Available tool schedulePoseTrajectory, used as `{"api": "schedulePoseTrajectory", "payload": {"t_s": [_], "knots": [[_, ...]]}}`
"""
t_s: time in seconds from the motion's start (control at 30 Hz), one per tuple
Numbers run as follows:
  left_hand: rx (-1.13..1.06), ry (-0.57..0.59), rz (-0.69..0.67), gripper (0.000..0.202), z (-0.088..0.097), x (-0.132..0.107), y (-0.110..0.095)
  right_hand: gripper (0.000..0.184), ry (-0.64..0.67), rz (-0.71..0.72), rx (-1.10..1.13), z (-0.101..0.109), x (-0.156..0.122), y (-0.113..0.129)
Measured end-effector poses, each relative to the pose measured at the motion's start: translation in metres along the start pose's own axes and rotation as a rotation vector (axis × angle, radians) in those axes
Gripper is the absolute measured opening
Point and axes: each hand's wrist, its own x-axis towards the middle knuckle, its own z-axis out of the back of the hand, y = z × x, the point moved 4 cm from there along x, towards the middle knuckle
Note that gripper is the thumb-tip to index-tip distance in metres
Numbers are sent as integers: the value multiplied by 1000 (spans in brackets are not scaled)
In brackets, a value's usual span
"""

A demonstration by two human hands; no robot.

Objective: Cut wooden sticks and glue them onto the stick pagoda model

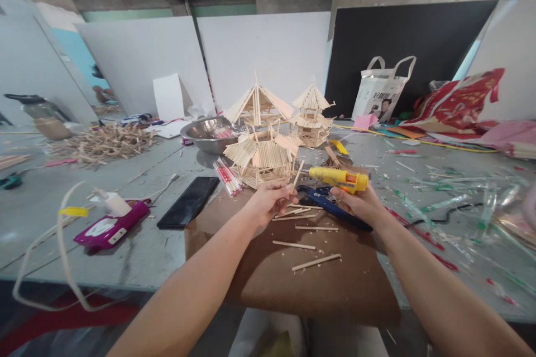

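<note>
Two hands at work: left hand pinches one thin wooden stick, tip up, just before the stick pavilion model; right hand closed round a yellow glue gun. Stick judged light, stiff, brittle: best held near its lower end. Loose sticks lie on brown cardboard.

Nothing legible; the print on the white tote bag is blurred
</note>
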Motion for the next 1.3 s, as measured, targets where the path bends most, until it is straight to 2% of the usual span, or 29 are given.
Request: {"api": "schedulePoseTrajectory", "payload": {"t_s": [0.33, 0.73, 0.97, 1.03, 1.1, 1.2, 1.3], "knots": [[18, 36, -21, 16, 0, 1, 1, 31, -31, -79, 43, 2, 0, -5], [63, 54, -9, 21, 0, 0, 1, 35, -77, -45, 5, 4, 1, -1], [77, 51, -22, 20, 0, -3, 0, 36, -158, -53, 97, 7, 3, -1], [66, -4, -61, 20, 4, -6, -7, 35, -168, -48, 124, 8, 4, -1], [56, -115, -147, 21, 12, -10, -20, 35, -173, -55, 140, 9, 4, -1], [65, -297, -309, 21, 29, -15, -48, 36, -174, -76, 164, 8, 3, 1], [49, -399, -415, 19, 43, -16, -78, 36, -165, -77, 168, 7, 2, 2]]}}
